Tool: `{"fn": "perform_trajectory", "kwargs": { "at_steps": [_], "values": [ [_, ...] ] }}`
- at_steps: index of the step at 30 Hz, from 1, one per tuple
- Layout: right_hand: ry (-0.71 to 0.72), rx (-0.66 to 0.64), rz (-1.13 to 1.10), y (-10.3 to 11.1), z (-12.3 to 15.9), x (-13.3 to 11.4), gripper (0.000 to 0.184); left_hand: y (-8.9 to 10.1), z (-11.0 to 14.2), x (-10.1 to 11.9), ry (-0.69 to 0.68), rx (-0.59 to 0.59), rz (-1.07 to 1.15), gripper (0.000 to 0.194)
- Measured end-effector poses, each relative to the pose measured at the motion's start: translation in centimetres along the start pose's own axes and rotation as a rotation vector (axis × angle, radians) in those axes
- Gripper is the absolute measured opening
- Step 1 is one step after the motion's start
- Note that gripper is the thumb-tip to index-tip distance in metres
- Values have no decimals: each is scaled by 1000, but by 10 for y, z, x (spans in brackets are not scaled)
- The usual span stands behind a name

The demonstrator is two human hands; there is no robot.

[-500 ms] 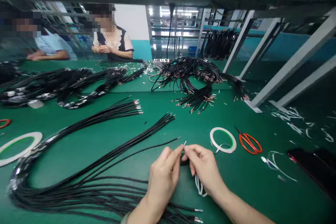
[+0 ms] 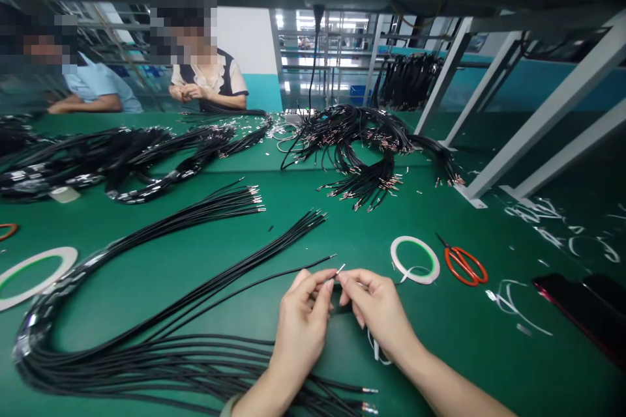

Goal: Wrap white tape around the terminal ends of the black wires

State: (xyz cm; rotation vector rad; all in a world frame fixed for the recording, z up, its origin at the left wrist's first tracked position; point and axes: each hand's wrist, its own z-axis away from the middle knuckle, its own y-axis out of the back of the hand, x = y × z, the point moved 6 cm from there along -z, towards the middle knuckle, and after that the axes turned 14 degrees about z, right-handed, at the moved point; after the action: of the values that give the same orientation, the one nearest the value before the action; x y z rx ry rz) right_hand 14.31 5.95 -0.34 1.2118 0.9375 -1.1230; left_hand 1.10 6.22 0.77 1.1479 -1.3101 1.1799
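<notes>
My left hand (image 2: pixel 302 322) is closed in a pinch on a thin black cable, whose pale stripped end (image 2: pixel 341 268) sticks up between my two hands. Close beside it, my right hand (image 2: pixel 379 306) has thumb and forefinger pressed together at the same cable end. A looped white strip (image 2: pixel 376 346) hangs below my right palm; whether the fingers grip it is hidden. Left of my hands a bundle of black cables (image 2: pixel 161 313) curves across the green table, bound with shiny clear tape (image 2: pixel 36 322). Several cables pass under my left wrist.
Right of my hands lie a white tape roll (image 2: pixel 415 260), orange-handled scissors (image 2: pixel 464 264) and a dark phone-like object (image 2: pixel 581 300). Another roll (image 2: pixel 63 260) lies left. Cable piles (image 2: pixel 362 130) and grey metal legs (image 2: pixel 528 117) stand farther back. Two people sit across the table.
My left fingers have shifted their pinch slightly, and the cable end now tilts more to the right. The white strip under my right hand has swung a little. The rest looks the same.
</notes>
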Motion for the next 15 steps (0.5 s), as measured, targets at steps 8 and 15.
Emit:
{"fn": "perform_trajectory", "kwargs": {
  "at_steps": [8,15],
  "values": [
    [19,-14,7,-2,-1,2,31,1,-6,-3,107,23,150,27],
    [79,10,23,-1,4,-9,31,-5,-17,17,154,6,152,26]
  ]
}}
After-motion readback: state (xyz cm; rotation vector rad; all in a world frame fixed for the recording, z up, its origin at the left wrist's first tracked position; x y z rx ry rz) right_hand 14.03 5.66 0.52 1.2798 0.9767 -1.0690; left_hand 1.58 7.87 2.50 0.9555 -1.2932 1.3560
